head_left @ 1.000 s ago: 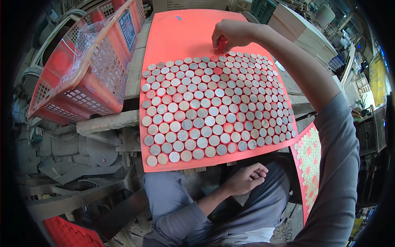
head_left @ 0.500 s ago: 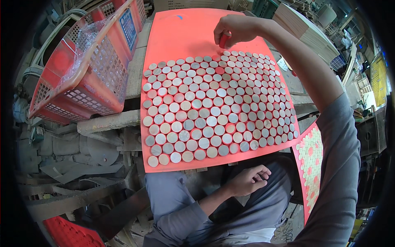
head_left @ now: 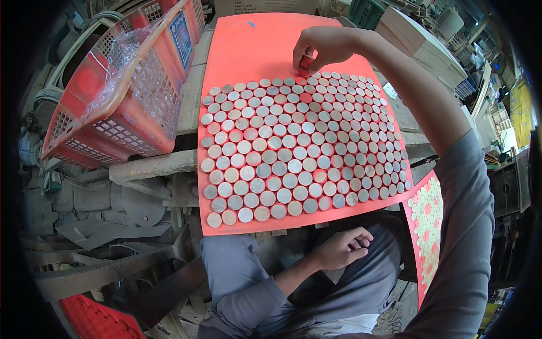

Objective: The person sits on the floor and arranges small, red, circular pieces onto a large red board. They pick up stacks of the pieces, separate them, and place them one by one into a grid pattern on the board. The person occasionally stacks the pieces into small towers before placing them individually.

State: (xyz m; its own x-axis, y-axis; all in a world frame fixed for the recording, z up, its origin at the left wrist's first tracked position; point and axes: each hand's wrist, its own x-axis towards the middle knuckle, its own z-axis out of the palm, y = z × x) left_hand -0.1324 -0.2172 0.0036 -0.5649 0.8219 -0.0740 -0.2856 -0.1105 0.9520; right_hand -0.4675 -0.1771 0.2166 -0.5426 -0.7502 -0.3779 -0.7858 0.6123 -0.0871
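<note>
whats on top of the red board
Rows of round discs sit on the board, with a blue mark near its far edge. The right hand holds a red piece over it. The surface beneath the discs is covered and cannot be seen.

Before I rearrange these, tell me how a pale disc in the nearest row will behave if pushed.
If loose, the pale disc, lying flat, would likely slide rather than roll. Stood on its round rim, it might roll. Pushed forward, it would probably meet the next row of discs. I can't see whether it's stuck.
</note>
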